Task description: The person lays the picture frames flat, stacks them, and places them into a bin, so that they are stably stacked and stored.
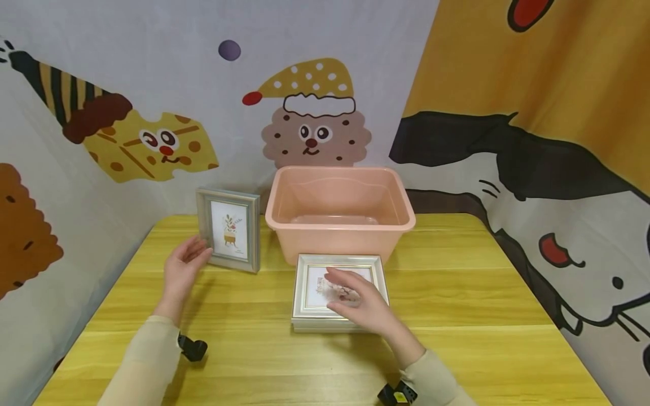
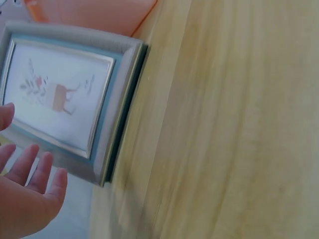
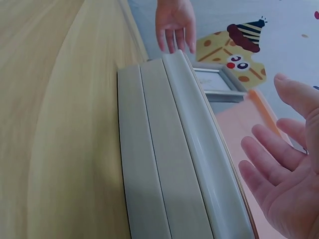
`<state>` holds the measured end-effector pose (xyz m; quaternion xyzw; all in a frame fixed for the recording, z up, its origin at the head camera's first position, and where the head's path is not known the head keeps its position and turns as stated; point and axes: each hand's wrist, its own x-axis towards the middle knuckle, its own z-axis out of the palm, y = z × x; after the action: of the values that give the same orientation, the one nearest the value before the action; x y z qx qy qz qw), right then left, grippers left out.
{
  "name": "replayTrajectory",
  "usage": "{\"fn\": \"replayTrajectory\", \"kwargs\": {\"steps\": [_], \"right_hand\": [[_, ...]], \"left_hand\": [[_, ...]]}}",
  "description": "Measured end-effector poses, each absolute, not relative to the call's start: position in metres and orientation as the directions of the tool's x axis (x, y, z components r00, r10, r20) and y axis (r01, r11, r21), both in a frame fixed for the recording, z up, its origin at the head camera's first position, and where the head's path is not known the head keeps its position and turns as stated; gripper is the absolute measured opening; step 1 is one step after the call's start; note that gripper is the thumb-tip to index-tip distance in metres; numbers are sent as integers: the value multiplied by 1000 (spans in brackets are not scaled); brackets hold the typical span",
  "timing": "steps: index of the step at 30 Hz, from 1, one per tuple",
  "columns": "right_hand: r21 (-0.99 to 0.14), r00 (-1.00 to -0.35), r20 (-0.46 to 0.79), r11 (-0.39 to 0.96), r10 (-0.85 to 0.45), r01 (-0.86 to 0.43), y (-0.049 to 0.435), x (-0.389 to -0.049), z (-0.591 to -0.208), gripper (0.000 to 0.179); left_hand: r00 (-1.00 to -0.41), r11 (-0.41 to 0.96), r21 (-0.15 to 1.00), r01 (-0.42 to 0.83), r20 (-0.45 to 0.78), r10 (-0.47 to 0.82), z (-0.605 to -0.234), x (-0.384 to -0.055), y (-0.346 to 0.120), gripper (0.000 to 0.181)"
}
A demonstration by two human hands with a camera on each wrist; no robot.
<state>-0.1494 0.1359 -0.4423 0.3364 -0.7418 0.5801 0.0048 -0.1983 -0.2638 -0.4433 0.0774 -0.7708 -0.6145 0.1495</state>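
A grey picture frame (image 1: 252, 231) with a blue-green inner border and a potted-plant print stands upright at the back left of the table. Beside its left edge is my left hand (image 1: 179, 276), fingers loosely bent and holding nothing; whether the fingertips touch the frame I cannot tell. Silver picture frames (image 1: 335, 325) lie flat in a stack before the pink bin, and the right wrist view shows the layered sides of the stack (image 3: 174, 149). Over the stack hovers my right hand (image 1: 368, 304), thumb and fingers spread apart, with nothing in its grasp.
The pink plastic bin (image 1: 340, 239) stands at the table's back, right behind the stack and to the right of the upright frame. A cartoon-printed cloth (image 1: 193, 84) hangs behind the wood-grain table (image 1: 457, 293).
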Motion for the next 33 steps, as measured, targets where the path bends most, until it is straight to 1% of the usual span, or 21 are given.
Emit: {"fn": "replayTrajectory", "kwargs": {"steps": [6,11,16,20,22,24,26,28,31,33], "right_hand": [[-850,-778,397,125,-487,-512,128,-148,-443,63],[-830,-767,423,134,-482,-541,123,-150,-445,62],[-807,-766,428,179,-479,-563,114,-153,-447,62],[-803,-757,444,162,-480,-573,105,-157,-446,63],[-804,-752,451,148,-481,-577,100,-159,-445,63],[-810,-754,448,139,-480,-569,95,-160,-445,63],[-823,-761,431,134,-486,-552,90,-157,-437,63],[-830,-765,421,132,-488,-542,87,-158,-437,63],[-836,-771,413,132,-485,-532,81,-160,-438,63],[-834,-774,418,136,-476,-534,78,-165,-446,64]], "left_hand": [[-927,247,969,12,103,-360,-444,-209,-274,66],[-923,220,975,-12,74,-376,-446,-218,-279,70],[-940,180,983,-32,31,-340,-449,-224,-283,75],[-960,137,990,-23,16,-278,-454,-230,-286,78],[-971,143,990,-19,16,-239,-456,-232,-287,79],[-978,156,988,-17,16,-209,-458,-233,-287,79],[-980,165,986,-19,14,-201,-460,-233,-286,78],[-975,185,982,-37,5,-221,-462,-233,-285,76],[-966,162,986,-51,-8,-260,-465,-231,-284,70],[-959,147,988,-55,-11,-284,-465,-230,-284,67]]}}
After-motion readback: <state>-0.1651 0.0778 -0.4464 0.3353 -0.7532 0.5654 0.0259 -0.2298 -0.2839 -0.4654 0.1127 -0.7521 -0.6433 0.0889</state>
